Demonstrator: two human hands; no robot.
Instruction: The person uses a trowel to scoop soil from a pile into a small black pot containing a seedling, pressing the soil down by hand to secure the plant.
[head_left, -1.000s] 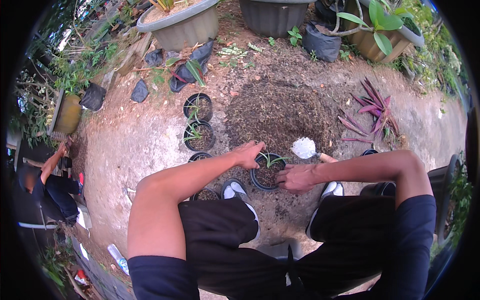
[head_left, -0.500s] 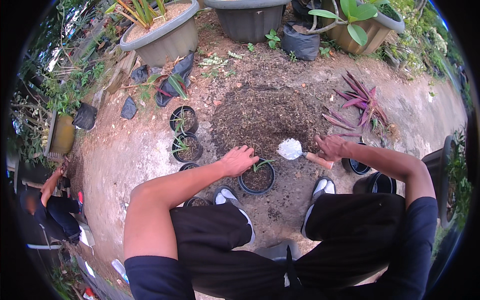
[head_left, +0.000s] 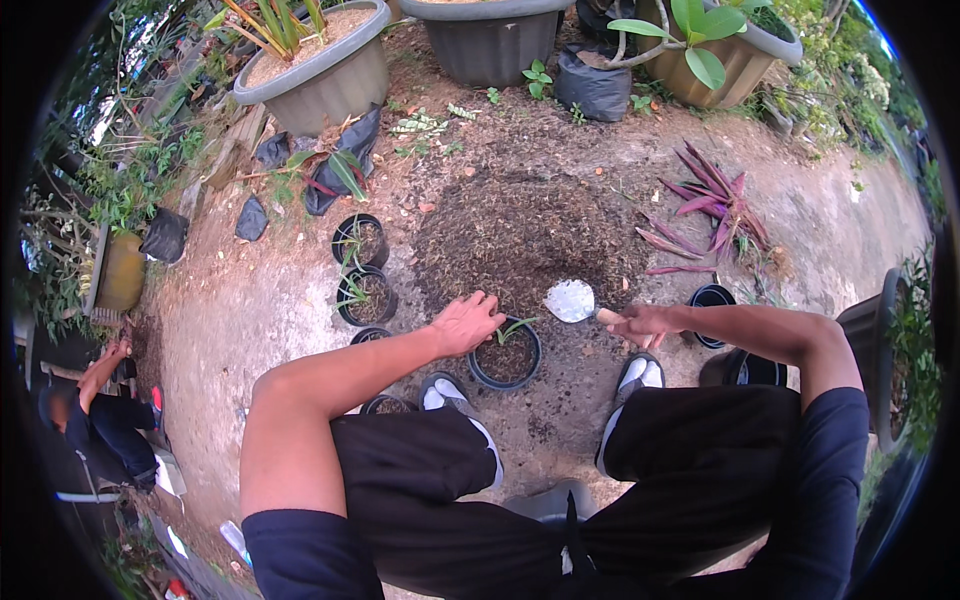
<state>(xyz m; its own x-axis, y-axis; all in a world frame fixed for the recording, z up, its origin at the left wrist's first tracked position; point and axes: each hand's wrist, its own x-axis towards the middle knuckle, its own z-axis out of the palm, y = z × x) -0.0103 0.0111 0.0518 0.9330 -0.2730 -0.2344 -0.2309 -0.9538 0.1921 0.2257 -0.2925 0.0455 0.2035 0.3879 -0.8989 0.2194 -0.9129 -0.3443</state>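
Observation:
My left hand (head_left: 468, 322) is at the upper left rim of a small round black plant pot (head_left: 538, 368), its fingers curled over the edge. In that pot, a young plant (head_left: 512, 329) with narrow green leaves stands in brown soil, close to my fingertips. My right hand (head_left: 642, 325) is closed around the wooden handle of a hand trowel (head_left: 570, 300). The trowel's pale, dirt-marked blade points left, over the near edge of a spread heap of dark soil (head_left: 520, 225).
Several black pots with seedlings (head_left: 367, 296) line the left side. Empty black pots (head_left: 712, 298) stand right of my right hand. Uprooted purple-leaved plants (head_left: 715, 205) lie at the right. Large planters (head_left: 490, 45) stand at the back. Another person (head_left: 100, 420) sits far left.
My right hand has gone from open beside the trowel to closed around its handle, and the trowel has turned slightly. My left hand stays at the pot's rim.

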